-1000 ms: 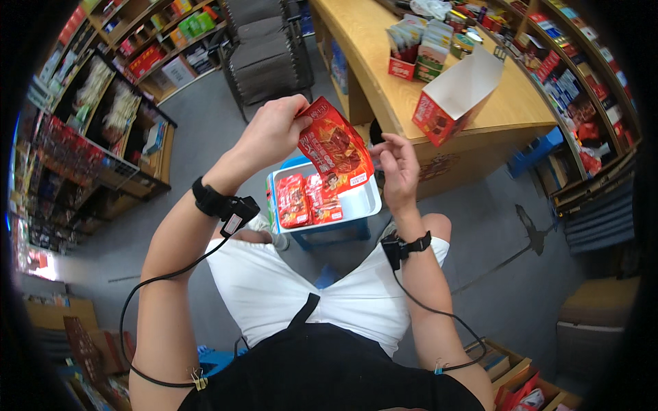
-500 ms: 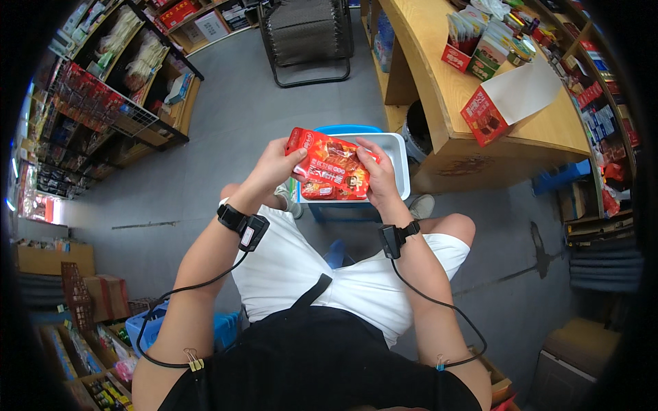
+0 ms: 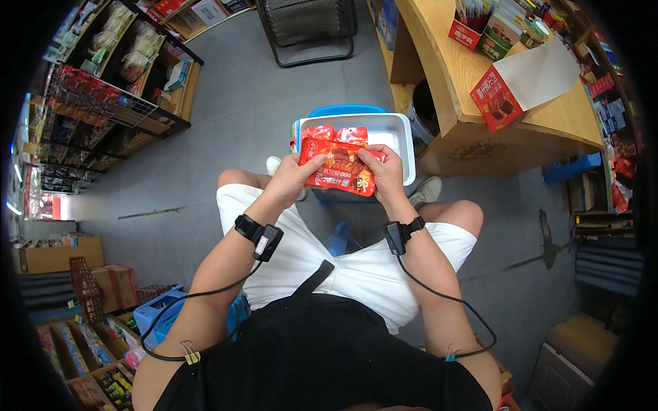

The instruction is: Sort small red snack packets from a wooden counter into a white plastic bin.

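A red snack packet [image 3: 337, 166] with a food picture and a cartoon figure is stretched between my two hands, its printed face up. My left hand [image 3: 290, 179] grips the left end, thumb on top. The right end is pinched by my right hand [image 3: 388, 176], again with the thumb above. Just beyond the packet, a white tray [image 3: 410, 146] rests on a blue stool [image 3: 347, 109]. Inside it lie a red packet [image 3: 318, 132] and another red packet [image 3: 352, 135], partly hidden by the held one.
To the right stands a wooden desk [image 3: 473, 154] bearing an opened red carton [image 3: 498, 98] and boxes of packets. A dark bin [image 3: 424, 113] is beside it. Stocked shelves [image 3: 130, 68] line the left. A folding chair [image 3: 308, 31] stands ahead. Cables run along both my forearms.
The held packet has come down toward my body and is less tilted. More of the tray and the packets in it now show. Both hands keep their grip.
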